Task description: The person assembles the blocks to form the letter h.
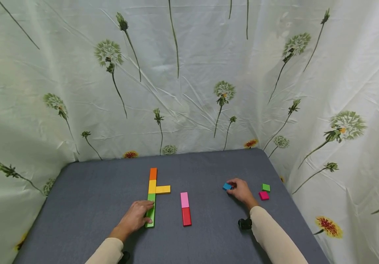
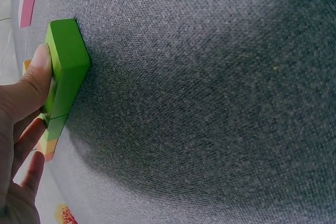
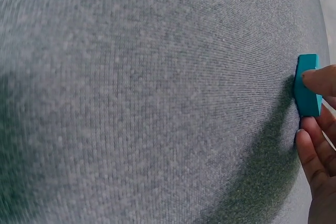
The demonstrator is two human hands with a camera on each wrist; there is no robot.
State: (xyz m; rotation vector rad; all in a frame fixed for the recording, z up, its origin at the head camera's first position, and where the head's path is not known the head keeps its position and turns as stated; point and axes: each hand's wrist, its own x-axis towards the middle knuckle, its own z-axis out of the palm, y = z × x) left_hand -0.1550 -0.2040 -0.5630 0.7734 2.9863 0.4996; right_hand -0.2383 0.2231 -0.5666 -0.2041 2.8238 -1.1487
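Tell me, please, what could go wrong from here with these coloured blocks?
The left hand touches the green blocks, so a small push might shift the column. The sideways yellow block seems to meet the column only at its end, so a bump could turn it. The right hand pinches a small blue block, which might slip.

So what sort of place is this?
Probably a screened-off work corner, perhaps indoors: flower-printed sheeting hangs behind a grey, fabric-covered table with coloured blocks laid out on it.
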